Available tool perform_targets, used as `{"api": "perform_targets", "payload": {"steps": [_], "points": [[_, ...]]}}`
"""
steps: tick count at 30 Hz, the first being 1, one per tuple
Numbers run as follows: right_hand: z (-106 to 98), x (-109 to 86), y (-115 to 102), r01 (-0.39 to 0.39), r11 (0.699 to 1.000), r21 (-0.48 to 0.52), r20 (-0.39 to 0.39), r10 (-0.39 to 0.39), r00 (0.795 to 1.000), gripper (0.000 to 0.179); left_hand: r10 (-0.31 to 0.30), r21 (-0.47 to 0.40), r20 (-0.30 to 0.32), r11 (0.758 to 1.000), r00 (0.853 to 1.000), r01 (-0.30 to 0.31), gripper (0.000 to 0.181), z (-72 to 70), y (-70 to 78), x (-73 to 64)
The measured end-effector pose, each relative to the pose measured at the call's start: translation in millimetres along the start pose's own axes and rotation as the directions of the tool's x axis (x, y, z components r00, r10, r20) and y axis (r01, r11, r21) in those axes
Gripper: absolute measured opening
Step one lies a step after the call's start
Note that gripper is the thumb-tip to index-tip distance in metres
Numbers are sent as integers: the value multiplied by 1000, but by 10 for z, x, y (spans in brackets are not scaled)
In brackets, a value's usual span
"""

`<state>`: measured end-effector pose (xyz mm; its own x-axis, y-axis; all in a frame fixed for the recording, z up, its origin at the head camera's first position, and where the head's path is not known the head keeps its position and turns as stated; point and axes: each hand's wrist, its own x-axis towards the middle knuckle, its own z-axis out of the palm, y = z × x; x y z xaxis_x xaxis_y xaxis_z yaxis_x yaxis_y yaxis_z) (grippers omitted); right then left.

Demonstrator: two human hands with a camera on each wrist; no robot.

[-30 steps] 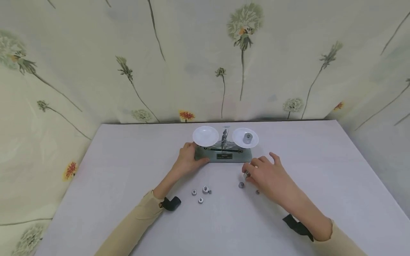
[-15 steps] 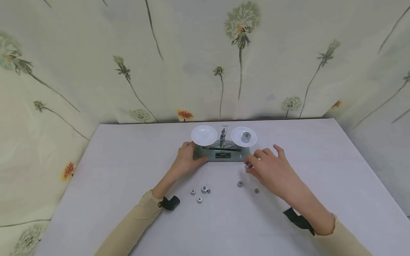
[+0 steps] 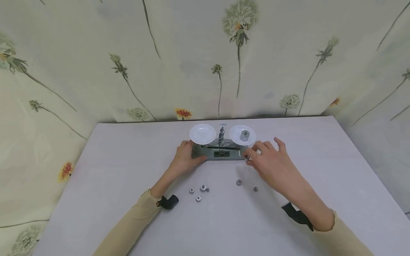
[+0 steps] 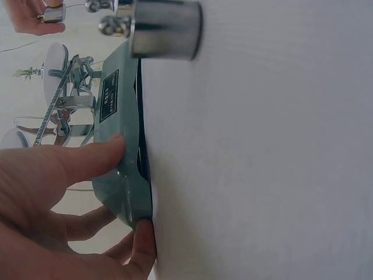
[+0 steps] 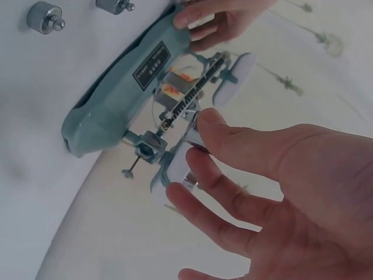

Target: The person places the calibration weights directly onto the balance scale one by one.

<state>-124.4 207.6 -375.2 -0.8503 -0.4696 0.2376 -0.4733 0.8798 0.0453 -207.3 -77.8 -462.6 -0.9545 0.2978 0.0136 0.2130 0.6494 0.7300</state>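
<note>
A green-grey balance scale (image 3: 208, 153) with two white pans stands toward the back of the table. My left hand (image 3: 184, 158) grips its left end, thumb on the front face and fingers round the end, as the left wrist view shows. Between thumb and index finger my right hand (image 3: 272, 165) pinches a small metal weight (image 4: 53, 15), held in front of the scale's right end, just below the right pan (image 3: 235, 136). The other fingers of that hand are spread. One larger weight (image 3: 245, 135) sits on the right pan; the left pan (image 3: 202, 134) bears nothing.
Several knobbed weights, such as the biggest one (image 3: 203, 187), stand in a cluster on the white table (image 3: 128, 160), front left of the scale. Two more, one weight (image 3: 238, 182) and a smaller weight (image 3: 255, 189), stand front right. A flower-printed curtain (image 3: 179, 71) hangs behind.
My right hand has lifted the pinched weight away from the table weights and moved it up toward the right pan. The left hand keeps its grip on the scale.
</note>
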Motion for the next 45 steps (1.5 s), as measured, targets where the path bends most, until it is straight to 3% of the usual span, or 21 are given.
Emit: {"api": "perform_targets", "payload": {"steps": [13, 23, 45], "points": [[-74, 91, 31, -26, 999, 38, -31, 27, 999, 27, -4, 9, 2, 1000, 1000, 4, 75, -5, 0, 20], [-93, 90, 75, -46, 996, 71, -35, 48, 998, 28, 41, 17, -10, 999, 999, -41, 71, 18, -15, 45], [-78, 189, 119, -47, 998, 36, -55, 49, 997, 28, 1, 7, 3, 1000, 1000, -1, 75, -25, 14, 7]]}}
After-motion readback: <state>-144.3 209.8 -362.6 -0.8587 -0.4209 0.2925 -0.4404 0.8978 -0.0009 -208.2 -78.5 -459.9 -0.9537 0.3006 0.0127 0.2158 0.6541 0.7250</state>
